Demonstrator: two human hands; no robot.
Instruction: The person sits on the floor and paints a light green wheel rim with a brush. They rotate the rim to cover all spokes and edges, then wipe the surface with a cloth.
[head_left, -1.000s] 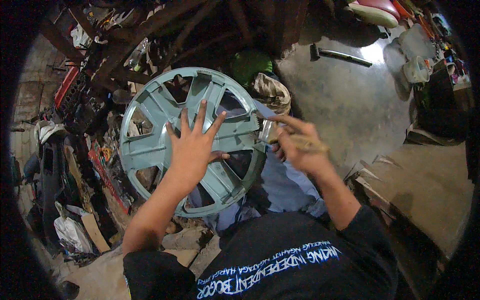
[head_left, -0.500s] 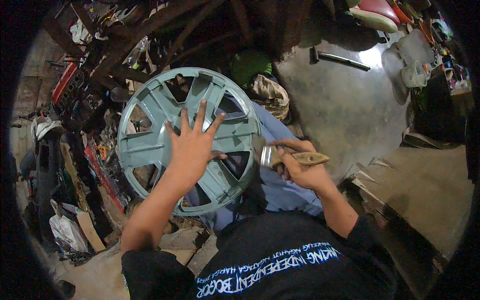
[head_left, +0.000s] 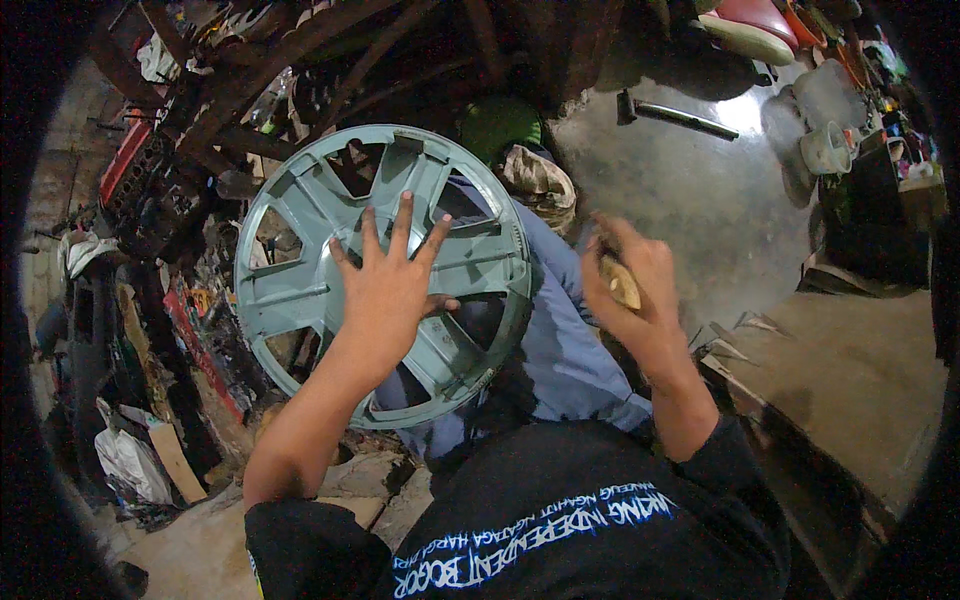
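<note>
A grey-green wheel cover (head_left: pixel 290 287) with wide spokes and openings between them rests tilted across my lap. My left hand (head_left: pixel 385 290) lies flat near its middle, fingers spread. To the right of the rim, apart from it, my right hand (head_left: pixel 645 275) is closed around a paintbrush (head_left: pixel 621 284). The pale wooden end of its handle shows between the fingers. The bristles are hidden behind the hand, which is slightly blurred.
A hammer (head_left: pixel 680 119) lies on the smooth floor at the far right, near a whitish plastic tub (head_left: pixel 826 150). A crumpled cloth (head_left: pixel 540 185) sits just beyond my knee. Cluttered parts and a white bag (head_left: pixel 132 460) fill the left side.
My right hand has moved right and up, away from the rim, and turned the brush so its metal band no longer shows. My left hand stays on the wheel cover, which has shifted slightly.
</note>
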